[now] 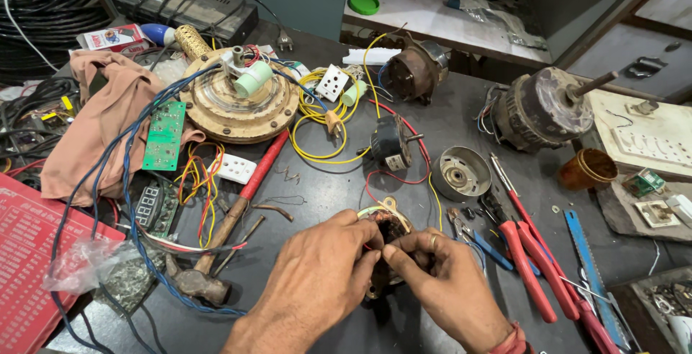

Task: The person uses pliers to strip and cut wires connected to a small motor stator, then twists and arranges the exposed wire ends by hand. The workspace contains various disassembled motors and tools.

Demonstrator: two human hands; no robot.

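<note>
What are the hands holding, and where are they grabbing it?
Both hands, left and right, hold a small motor coil with red and yellow wires. The fingers pinch it at its top, over the dark winding; its lower part is hidden behind them.

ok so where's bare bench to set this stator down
Bare bench lies between the hammer, yellow wires and left hand; a smaller patch sits between the two motors. Crowded right by the pliers, and left by the cloth.
</note>
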